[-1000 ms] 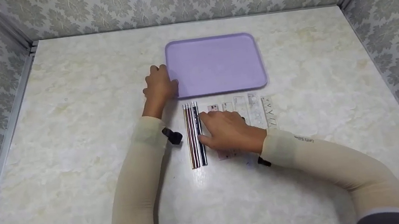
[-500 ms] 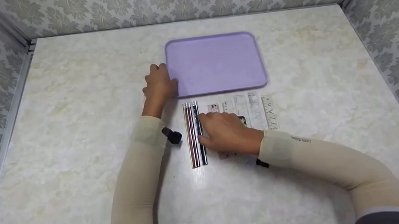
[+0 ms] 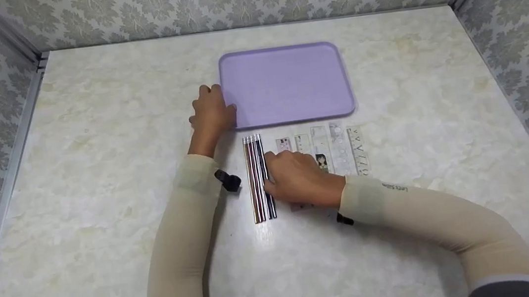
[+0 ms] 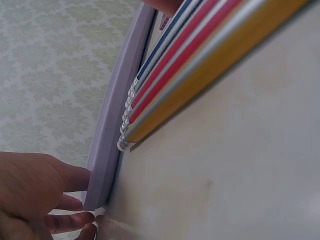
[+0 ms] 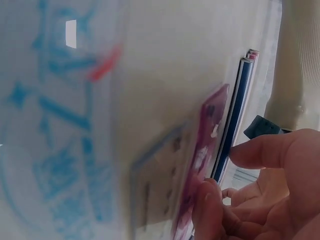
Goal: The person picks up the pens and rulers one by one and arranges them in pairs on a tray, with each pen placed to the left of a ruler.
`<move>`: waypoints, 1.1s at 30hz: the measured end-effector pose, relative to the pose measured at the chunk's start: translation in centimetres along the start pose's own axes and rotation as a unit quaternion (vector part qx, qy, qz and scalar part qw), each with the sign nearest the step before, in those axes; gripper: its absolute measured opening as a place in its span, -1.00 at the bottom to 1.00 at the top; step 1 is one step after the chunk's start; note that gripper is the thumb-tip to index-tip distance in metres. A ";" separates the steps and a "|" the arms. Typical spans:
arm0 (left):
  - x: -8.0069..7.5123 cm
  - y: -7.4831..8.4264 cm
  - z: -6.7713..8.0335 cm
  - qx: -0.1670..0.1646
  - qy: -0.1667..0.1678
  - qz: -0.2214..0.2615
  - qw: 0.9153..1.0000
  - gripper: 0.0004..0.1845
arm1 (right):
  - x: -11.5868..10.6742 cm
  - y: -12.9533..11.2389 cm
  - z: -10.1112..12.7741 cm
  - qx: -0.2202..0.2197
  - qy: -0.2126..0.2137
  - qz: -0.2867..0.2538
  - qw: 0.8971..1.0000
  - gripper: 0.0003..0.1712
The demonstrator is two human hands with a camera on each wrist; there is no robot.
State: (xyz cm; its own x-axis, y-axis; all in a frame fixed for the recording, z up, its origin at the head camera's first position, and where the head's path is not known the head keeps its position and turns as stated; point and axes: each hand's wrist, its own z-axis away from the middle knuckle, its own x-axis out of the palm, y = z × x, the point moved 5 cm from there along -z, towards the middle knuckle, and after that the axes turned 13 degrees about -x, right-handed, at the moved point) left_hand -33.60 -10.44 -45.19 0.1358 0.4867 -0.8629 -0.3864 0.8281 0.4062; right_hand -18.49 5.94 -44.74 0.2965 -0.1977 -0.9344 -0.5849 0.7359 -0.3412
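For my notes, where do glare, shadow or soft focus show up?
Head: bright glare on the table just below the pencils, shadow along the left sleeve; left wrist: wallpaper looks soft and washed out; right wrist: blue-printed clear ruler out of focus, with a small white reflection.

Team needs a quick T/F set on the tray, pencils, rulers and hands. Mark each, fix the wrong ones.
1. The purple tray lies beyond the pencils. True.
2. The left hand is on the rulers. False: it is at the tray's left edge.
3. The right hand is at a dark blue pencil. True.
4. In the head view, the clear rulers lie left of the pencils. False: right of them.
5. The pencils lie side by side. True.
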 end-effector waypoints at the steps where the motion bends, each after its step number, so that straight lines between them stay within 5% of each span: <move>1: 0.0 0.0 0.0 0.000 -0.001 0.001 1.000 -0.37 | 0.0 0.0 0.0 0.003 0.002 -0.002 1.000 -0.76; 17: 0.4 0.1 -0.2 -0.003 -0.006 0.001 1.000 -0.37 | 0.1 0.7 -0.5 0.038 0.040 -0.056 0.997 -0.71; 33: 0.0 0.1 0.1 0.001 -0.004 0.008 1.000 -0.37 | -0.2 1.3 -0.8 0.072 0.023 -0.132 0.988 -0.62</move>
State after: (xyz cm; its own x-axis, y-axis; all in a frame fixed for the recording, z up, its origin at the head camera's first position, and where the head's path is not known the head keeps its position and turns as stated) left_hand -33.57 -10.32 -45.13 0.1374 0.5016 -0.8541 -0.3860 0.8212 0.4202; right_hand -19.91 6.42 -45.10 0.3884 -0.4224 -0.8190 -0.3771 0.7381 -0.5595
